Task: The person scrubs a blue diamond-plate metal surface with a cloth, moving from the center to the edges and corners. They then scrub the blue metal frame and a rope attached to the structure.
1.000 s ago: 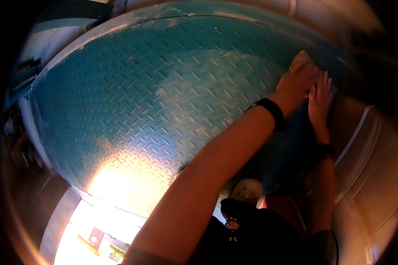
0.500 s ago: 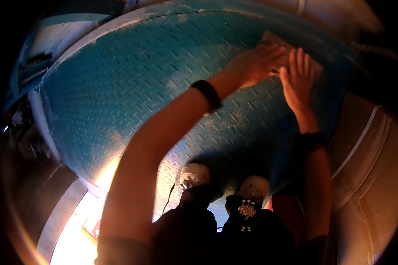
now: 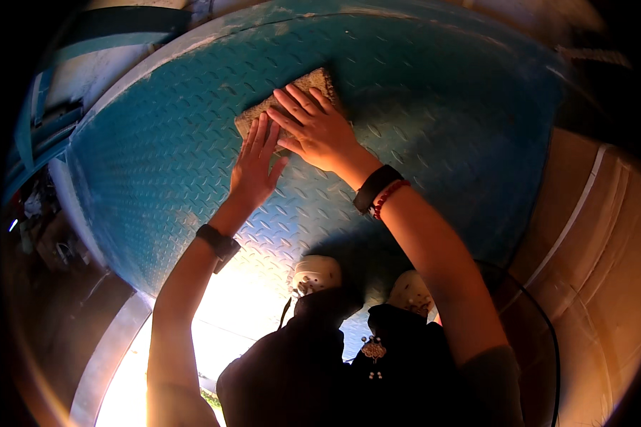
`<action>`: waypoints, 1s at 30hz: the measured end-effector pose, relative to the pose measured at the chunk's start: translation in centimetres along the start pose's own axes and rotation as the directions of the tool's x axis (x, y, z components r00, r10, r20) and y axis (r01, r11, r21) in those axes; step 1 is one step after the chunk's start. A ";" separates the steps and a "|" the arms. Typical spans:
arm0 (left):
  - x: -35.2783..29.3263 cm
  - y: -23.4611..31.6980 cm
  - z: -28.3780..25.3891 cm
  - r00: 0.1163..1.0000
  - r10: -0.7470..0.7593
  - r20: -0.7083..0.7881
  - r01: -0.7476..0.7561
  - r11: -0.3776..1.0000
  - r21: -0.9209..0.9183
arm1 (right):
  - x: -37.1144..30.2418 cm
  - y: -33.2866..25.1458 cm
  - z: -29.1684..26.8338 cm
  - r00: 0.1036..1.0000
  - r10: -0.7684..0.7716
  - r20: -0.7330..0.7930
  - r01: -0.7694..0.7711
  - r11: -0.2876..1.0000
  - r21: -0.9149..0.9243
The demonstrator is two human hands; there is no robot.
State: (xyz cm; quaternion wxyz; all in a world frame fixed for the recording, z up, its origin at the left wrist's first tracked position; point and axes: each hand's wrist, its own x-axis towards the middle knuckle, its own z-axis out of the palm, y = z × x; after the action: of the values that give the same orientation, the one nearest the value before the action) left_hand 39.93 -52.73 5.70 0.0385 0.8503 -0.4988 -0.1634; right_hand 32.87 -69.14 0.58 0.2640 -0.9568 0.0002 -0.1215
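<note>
A folded brown, rough-looking cloth (image 3: pixel 325 81) lies flat on a blue-green metal floor with raised diamond tread (image 3: pixel 171 142). My left hand (image 3: pixel 253 169) rests its outstretched fingertips on the cloth's lower left part. Across its middle and right part, my right hand (image 3: pixel 320 135) lies flat with the fingers stretched and a little apart. Both palms face down, and neither hand grips the cloth. The two hands are close together, the fingertips of one beside the other's.
Below are my pale clogs (image 3: pixel 316 273), standing on the metal floor. A black cable (image 3: pixel 553 334) curves along the right, beside a brown panel (image 3: pixel 584 285). Blue metal framework (image 3: pixel 28 128) stands at the left. Bright light falls in at the lower left.
Both hands and the cloth have moved from the far right of the floor leftward to its middle. The black cable at the right has come into view.
</note>
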 end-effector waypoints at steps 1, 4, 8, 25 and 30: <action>-0.1 0.3 0.2 1.000 -0.014 -0.017 0.014 1.000 0.015 | 0.0 -0.1 0.0 1.000 -0.005 -0.021 0.005 1.000 0.006; 0.4 0.7 0.4 0.999 -0.039 -0.001 0.039 0.997 0.067 | -0.2 0.0 -0.4 0.997 -0.008 -0.079 0.009 1.000 0.020; 2.9 0.7 0.3 0.996 0.078 0.031 -0.079 0.996 0.046 | -1.4 1.9 -1.2 0.989 0.026 -0.146 -0.035 0.998 -0.061; 14.7 27.4 8.2 0.796 0.586 -0.154 -0.606 0.776 -0.175 | -25.3 13.0 -17.1 0.666 0.745 -0.033 -0.743 0.660 -0.111; 13.7 28.5 7.5 0.767 0.637 -0.078 -0.637 0.771 0.028 | -26.4 12.3 -16.4 0.626 0.771 -0.120 -0.774 0.594 -0.220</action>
State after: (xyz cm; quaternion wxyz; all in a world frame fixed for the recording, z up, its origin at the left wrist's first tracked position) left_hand 19.93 -78.03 1.89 0.1123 0.6371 -0.7553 -0.1052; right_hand 4.17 -86.29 1.86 0.1678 -0.8867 0.4308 0.0000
